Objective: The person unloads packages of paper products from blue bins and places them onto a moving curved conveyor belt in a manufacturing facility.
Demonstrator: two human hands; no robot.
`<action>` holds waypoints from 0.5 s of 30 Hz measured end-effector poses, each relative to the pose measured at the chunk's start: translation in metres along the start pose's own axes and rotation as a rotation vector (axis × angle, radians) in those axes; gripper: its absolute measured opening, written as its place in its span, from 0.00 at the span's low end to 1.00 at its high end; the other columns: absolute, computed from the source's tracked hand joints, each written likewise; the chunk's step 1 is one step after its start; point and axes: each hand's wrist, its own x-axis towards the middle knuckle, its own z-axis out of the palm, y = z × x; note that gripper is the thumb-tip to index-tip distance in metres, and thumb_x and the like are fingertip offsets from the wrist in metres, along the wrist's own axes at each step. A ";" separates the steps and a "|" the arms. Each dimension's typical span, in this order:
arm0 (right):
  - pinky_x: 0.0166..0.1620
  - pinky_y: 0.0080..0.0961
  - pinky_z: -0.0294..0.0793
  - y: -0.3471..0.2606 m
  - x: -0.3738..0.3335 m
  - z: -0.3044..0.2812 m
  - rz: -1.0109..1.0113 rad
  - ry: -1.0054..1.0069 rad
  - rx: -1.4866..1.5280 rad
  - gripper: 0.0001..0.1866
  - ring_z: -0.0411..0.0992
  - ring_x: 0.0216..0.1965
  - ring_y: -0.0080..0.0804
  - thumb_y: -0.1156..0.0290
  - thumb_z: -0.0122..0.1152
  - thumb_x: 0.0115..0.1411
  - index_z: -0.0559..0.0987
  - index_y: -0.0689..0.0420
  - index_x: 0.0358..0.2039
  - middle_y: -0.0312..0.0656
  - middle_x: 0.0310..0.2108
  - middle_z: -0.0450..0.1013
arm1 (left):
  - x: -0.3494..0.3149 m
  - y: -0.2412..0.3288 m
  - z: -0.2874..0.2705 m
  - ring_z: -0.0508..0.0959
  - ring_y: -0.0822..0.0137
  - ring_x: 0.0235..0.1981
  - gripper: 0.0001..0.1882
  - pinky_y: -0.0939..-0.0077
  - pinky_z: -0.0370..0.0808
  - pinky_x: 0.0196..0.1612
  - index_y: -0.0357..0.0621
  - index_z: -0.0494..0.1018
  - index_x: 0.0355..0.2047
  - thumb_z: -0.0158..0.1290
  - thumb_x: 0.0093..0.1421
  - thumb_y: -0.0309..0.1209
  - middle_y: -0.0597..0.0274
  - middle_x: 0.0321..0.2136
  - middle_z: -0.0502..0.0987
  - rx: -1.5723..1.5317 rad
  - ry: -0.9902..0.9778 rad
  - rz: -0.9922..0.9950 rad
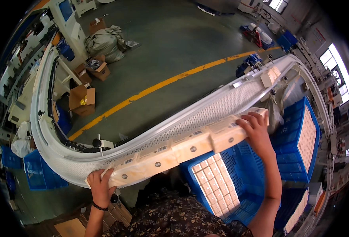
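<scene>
A row of several cream-coloured wrapped packs (pixel 182 149) spans the space between my hands, lined up end to end over the near side of the conveyor. My left hand (pixel 100 185) is closed on the left end of the row, thumb on the near face. At the other end my right hand (pixel 257 132) grips the last pack, fingers over its top. Under my right forearm stands a blue plastic crate (pixel 248 160), with rows of similar packs (pixel 217 185) in its left part. The white mesh-topped conveyor belt (pixel 226 103) runs behind the held row.
Another pack (pixel 270 77) rides farther up the conveyor at right. A second blue crate (pixel 291 154) full of packs stands to the right. Metal rails edge the belt, which curves away on the left. Beyond it are open cardboard boxes (pixel 79 98), a large sack (pixel 105 42) and a yellow floor line (pixel 158 85).
</scene>
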 end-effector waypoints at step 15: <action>0.61 0.40 0.69 0.009 0.001 0.046 0.062 0.131 0.418 0.42 0.65 0.59 0.49 0.71 0.72 0.52 0.65 0.50 0.67 0.46 0.61 0.66 | 0.065 -0.014 -0.065 0.67 0.45 0.61 0.50 0.43 0.54 0.70 0.45 0.61 0.67 0.71 0.43 0.35 0.46 0.58 0.70 0.422 -0.456 -0.234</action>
